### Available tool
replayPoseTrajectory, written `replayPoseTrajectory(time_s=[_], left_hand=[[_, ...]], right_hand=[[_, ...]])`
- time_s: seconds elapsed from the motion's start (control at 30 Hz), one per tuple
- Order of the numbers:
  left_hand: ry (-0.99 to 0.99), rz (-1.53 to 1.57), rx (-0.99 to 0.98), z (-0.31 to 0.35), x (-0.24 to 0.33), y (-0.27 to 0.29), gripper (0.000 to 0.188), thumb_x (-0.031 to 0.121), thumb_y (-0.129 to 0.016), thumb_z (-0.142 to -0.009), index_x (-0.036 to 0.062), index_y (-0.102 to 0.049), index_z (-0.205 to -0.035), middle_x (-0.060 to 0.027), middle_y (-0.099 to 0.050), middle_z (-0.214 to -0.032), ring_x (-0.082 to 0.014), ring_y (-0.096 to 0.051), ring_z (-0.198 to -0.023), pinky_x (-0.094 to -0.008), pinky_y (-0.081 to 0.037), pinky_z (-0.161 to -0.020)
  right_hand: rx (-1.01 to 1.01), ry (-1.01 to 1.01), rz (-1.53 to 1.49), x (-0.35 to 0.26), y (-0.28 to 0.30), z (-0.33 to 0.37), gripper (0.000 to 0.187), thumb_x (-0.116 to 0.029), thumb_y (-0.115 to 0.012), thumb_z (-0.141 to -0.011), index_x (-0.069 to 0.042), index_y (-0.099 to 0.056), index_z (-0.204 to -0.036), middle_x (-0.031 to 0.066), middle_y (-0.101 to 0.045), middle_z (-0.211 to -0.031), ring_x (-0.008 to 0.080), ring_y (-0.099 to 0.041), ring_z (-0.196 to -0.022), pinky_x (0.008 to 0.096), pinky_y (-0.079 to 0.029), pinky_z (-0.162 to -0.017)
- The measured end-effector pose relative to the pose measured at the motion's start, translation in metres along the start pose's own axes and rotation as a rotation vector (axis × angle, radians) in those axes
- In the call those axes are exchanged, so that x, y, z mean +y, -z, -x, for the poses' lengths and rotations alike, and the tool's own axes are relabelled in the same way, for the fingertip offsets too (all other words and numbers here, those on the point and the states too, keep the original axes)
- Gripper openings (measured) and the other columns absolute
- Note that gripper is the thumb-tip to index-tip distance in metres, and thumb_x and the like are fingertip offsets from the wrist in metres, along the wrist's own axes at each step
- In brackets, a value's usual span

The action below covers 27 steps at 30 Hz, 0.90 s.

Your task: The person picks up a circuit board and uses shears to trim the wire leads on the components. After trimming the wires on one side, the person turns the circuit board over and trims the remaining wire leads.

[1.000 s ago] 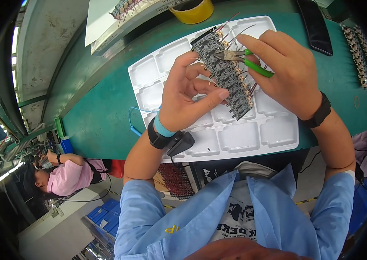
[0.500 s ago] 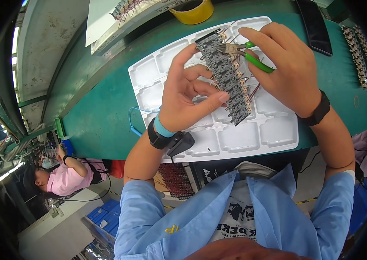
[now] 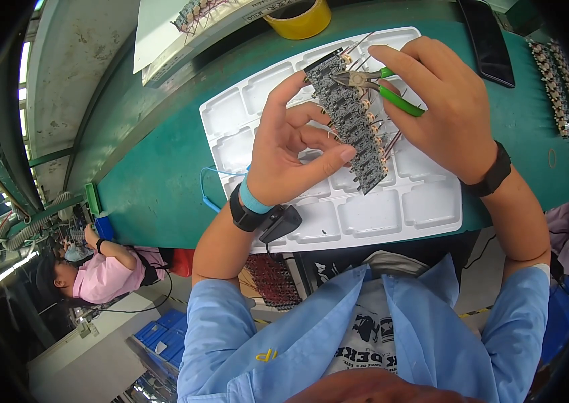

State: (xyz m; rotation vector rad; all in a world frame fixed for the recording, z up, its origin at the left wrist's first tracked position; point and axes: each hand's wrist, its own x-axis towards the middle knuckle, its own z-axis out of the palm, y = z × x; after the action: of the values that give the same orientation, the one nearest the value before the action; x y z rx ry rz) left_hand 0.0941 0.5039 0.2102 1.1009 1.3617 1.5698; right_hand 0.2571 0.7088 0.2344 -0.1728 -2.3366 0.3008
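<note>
The board [image 3: 348,127], wires [image 3: 393,144] along its right edge, is held slanted over the white tray [image 3: 370,213], the grip of the left hand [image 3: 288,148] pinching it between thumb and fingers. The right hand [image 3: 445,107] has its grip closed around the green-handled pliers [image 3: 358,79], whose tips lie over the board's upper part, contact unclear. Beneath, the tray rests on the green worktop [image 3: 153,174], with tape [image 3: 303,23] and a black phone [image 3: 488,43] beyond.

We see the circuit board [image 3: 346,124] shifted slightly nearer, the pliers [image 3: 359,79] slightly farther, the index finger [image 3: 281,94] of the left hand [image 3: 281,158] straighter, and the co-worker's arm [image 3: 118,254] moved right.
</note>
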Motion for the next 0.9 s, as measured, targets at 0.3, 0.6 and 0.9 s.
replayPoseTrajectory(time_s=[0.3,0.6,0.9], left_hand=[[-0.013,-0.001,-0.008,-0.0004,-0.0012,0.0013,0.103,-0.014,-0.082,-0.085,0.0102,-0.022,-0.165,-0.0102,-0.063,-0.121,-0.0215,-0.078,-0.097,-0.0339,-0.065,-0.086],[-0.017,-0.009,-0.007,0.0006,-0.0025,0.0009,0.104,-0.014,-0.082,-0.084,0.0104,-0.022,-0.165,-0.0101,-0.063,-0.121,-0.0206,-0.078,-0.096,-0.0331,-0.065,-0.085],[-0.005,-0.037,-0.03,0.0007,-0.0042,0.0019,0.105,-0.013,-0.083,-0.084,0.0105,-0.022,-0.166,-0.0099,-0.063,-0.121,-0.0194,-0.078,-0.095,-0.0318,-0.065,-0.083]], right_hand=[[0.0,-0.004,0.008,0.0001,-0.0001,0.002,0.044,-0.008,-0.086,-0.075,-0.011,-0.071,-0.116,0.0055,-0.063,-0.097,0.0264,-0.067,-0.087,0.0382,-0.054,-0.069],[0.037,-0.006,-0.005,-0.0012,-0.0008,0.0002,0.044,-0.008,-0.086,-0.074,-0.012,-0.072,-0.116,0.0044,-0.064,-0.096,0.0262,-0.067,-0.087,0.0385,-0.054,-0.07],[-0.024,-0.018,0.017,0.0005,-0.0001,0.0038,0.047,-0.009,-0.087,-0.074,-0.011,-0.072,-0.118,0.0056,-0.065,-0.1,0.0272,-0.068,-0.09,0.0389,-0.055,-0.071]])
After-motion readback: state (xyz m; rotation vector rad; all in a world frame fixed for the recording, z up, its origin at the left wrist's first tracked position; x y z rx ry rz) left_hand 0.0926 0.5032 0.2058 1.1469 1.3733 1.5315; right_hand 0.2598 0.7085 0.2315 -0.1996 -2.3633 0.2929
